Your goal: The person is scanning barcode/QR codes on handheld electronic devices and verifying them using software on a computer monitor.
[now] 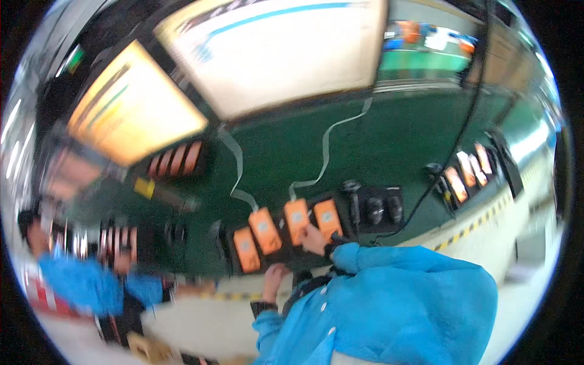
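Several flat orange box-shaped devices lie in a row on a black tray along the near side of the green bench. My right hand [313,239] is at the lower end of one orange device [296,215], its fingers bent against the right edge. A pale ribbon-like cable [325,152] runs from that device's top end toward the large screen. My left hand [275,277] is by the bench's front edge, below another orange device [264,230] that has its own pale cable [236,159]. Blur hides its fingers. More orange devices [246,249] [328,219] flank these two.
Two bright screens [286,55] [137,103] stand behind the bench. A black cable [465,121] hangs at the right, near a tray of orange pieces [468,169]. Black parts [376,210] lie right of the row. A co-worker in blue [85,283] is at the left.
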The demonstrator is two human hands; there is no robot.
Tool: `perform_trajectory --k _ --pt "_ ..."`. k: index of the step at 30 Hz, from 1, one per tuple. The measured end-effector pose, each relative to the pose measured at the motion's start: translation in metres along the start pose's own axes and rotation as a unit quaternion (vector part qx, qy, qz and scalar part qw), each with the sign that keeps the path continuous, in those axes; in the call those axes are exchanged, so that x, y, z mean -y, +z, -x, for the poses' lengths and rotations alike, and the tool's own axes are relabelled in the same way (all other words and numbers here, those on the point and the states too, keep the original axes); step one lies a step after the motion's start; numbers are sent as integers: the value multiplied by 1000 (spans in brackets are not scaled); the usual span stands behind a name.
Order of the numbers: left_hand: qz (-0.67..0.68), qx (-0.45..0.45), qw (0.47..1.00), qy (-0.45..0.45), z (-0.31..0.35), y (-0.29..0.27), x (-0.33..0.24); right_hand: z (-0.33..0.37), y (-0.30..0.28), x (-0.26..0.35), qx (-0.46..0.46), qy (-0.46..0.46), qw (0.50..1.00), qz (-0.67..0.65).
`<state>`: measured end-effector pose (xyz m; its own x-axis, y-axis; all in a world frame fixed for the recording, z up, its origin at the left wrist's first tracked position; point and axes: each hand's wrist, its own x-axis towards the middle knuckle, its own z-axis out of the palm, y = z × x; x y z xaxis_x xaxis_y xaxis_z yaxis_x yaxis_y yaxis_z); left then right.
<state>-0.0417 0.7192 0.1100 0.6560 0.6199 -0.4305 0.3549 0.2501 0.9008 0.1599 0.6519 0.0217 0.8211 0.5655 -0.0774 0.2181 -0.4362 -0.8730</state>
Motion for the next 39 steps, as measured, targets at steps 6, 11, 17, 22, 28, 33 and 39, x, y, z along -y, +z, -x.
perform_trajectory --k 6,11,17,22,28,33,39 --pt "-152 53 986 -41 -76 -64 -43 -89 24 48 -417 11 879 233" --pt "-258 -67 952 148 -145 -144 -3 -116 35 69 -68 214 949 222" --pt "-249 -113 942 197 -219 -122 -12 -109 21 57 53 -10 990 128" --pt "-220 52 973 43 -235 -99 -38 -76 -14 81 209 29 975 66" --pt "-254 57 960 101 -209 -79 -55 -46 -23 87 102 1 984 149" --pt "-201 22 972 120 -168 -77 -90 -61 -18 78 63 -38 983 166" --pt "-212 48 966 138 -151 -79 -89 -91 -37 85 11 -14 977 213"
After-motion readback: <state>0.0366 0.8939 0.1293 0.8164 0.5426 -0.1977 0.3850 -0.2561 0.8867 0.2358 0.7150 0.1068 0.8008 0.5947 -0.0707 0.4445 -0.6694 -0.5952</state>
